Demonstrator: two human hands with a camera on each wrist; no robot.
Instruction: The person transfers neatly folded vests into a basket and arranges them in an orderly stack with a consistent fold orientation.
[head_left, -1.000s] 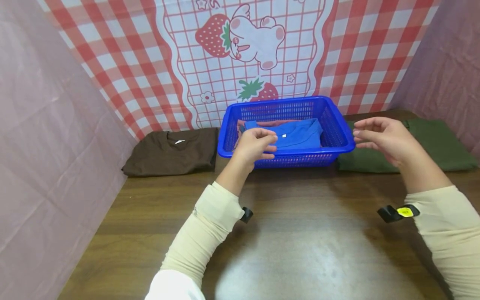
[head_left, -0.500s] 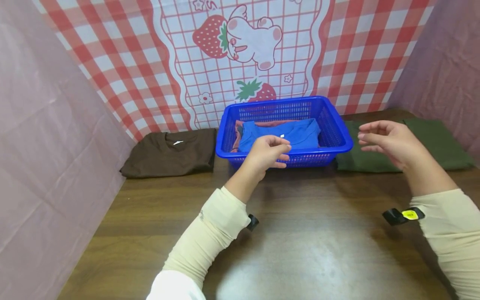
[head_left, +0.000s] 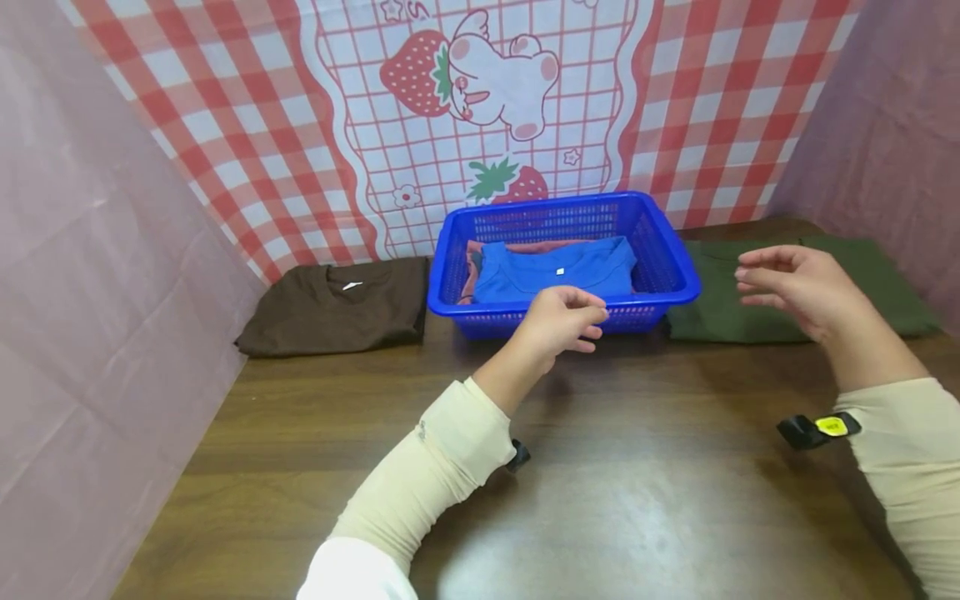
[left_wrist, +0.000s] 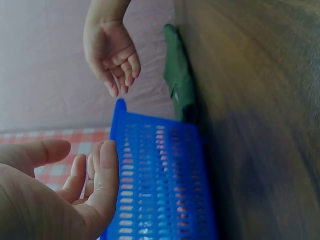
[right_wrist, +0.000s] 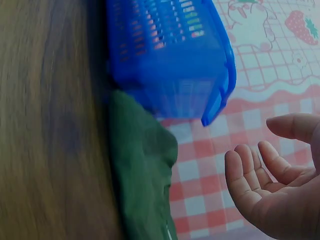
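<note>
Blue basket (head_left: 645, 312): set near the back of the wooden table (head_left: 600, 467), between the brown shirt (head_left: 348, 312) on the left and the green garment (head_left: 701, 304) on the right; a blue shirt (head_left: 536, 279) is laid in it over a pink garment (head_left: 536, 247).
Brown shirt, far left: folded, with neckline and white label showing; its folds could be pulled loose if it were lifted by one layer or one edge alone.
Blue shirt, middle: could be rucked against the basket wall if anything more were pressed in at a slant, as much of the space appears to be taken up.
Near rim, middle: could be knocked, and the basket skewed, if the left hand (head_left: 561, 323) were swept sideways at its present height.
Green garment, right: partly hidden by the right hand (head_left: 802, 287); its near end could be creased or trapped if the basket were shoved toward it. Whether the two touch cannot be told.
Left hand: fingers gently bent, with a gap left between thumb and fingers in its wrist view; nothing is held. It is poised in front of the near basket wall, and contact with the rim cannot be confirmed.
Right hand: fingers loosely curved, thumb held apart from them; nothing is grasped. It is raised by the green garment, and in its own wrist view is seen clear of both garment and basket.
</note>
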